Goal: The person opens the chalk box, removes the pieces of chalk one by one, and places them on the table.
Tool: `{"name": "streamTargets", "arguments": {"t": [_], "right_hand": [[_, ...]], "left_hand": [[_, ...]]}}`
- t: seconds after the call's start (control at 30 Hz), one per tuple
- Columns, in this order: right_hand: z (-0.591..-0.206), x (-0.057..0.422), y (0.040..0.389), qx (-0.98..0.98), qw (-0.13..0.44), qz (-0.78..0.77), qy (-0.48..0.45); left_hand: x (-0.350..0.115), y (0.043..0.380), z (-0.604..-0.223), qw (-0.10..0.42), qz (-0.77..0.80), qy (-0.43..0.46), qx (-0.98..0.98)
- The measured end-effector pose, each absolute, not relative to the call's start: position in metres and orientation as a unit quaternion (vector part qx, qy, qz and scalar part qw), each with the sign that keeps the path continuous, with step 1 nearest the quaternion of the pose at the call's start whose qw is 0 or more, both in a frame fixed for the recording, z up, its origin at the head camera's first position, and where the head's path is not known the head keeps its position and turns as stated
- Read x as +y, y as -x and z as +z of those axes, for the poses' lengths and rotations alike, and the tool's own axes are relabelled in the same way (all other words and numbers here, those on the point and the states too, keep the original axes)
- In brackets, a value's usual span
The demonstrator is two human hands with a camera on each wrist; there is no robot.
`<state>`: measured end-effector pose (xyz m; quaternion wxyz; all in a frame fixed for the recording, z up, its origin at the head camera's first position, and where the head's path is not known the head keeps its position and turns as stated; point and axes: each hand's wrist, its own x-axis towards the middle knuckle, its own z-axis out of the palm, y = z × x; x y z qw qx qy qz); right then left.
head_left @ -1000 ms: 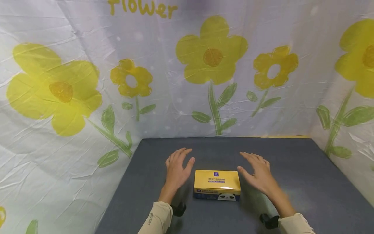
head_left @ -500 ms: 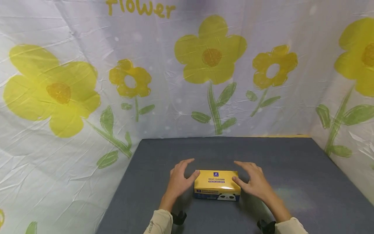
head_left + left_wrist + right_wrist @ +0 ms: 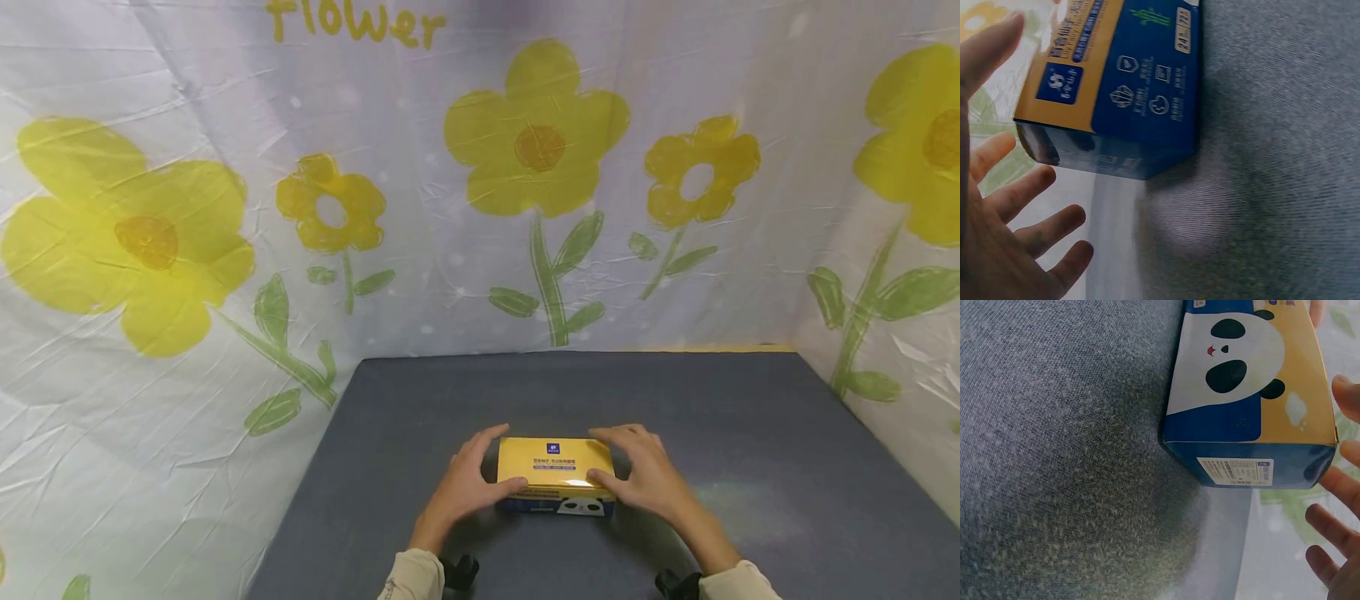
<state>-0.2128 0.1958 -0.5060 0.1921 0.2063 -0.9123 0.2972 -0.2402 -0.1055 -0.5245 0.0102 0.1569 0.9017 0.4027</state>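
A yellow and dark blue cardboard box (image 3: pixel 557 463) with a panda face on its front lies on the dark grey table. To its left is my left hand (image 3: pixel 467 482), thumb near the top front edge. My right hand (image 3: pixel 652 477) is at the opposite end, its thumb over the top corner. The left wrist view shows spread fingers (image 3: pixel 1063 224) beside the box end, and I see no firm hold there. Relaxed, separated fingers (image 3: pixel 1332 525) appear by the labelled end in the right wrist view; whether a fingertip touches the box, I cannot tell.
The dark grey tabletop (image 3: pixel 720 408) extends around the box. White cloth (image 3: pixel 420 283) printed with yellow flowers hangs behind the table and along both sides. Black wrist straps (image 3: pixel 459 573) sit below the sleeves.
Both hands have come down and inward, from above and beside the box to close against its two ends. The box has stayed in place.
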Motion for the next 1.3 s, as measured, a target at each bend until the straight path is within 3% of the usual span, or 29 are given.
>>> {"name": "streamTargets", "arguments": {"t": [0.23, 1.3], "right_hand": [[-0.507, 0.191, 0.213, -0.913, 0.184, 0.291, -0.219], [-0.498, 0.19, 0.222, -0.912, 0.168, 0.262, -0.268]], "left_hand": [[-0.108, 0.238, -0.541, 0.062, 0.428, -0.146, 0.89], [-0.099, 0.246, -0.555, 0.051, 0.447, -0.113, 0.886]]}}
